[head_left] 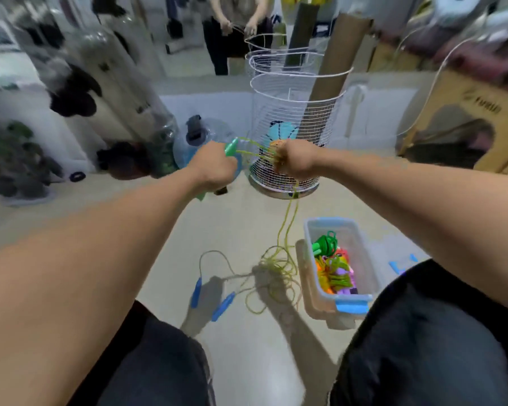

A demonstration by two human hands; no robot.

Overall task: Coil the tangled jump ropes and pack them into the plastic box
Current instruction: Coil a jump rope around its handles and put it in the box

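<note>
Outstretched hands (217, 168) (295, 161) gripping yellow rope (288, 227)

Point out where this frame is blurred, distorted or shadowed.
Head view: wide-angle bending curves the wire basket and stretches both forearms; the edges smear, worst at upper left; the left hand and right hand are slightly soft, the yellow rope streaked; arm shadows fall over the rope tangle beside the box; no strong glare.

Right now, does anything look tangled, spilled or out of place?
Yes. A yellow-green rope lies knotted on the floor beside the plastic box, its blue handles sprawled apart, uncoiled; a strand runs up to the right hand.
</note>
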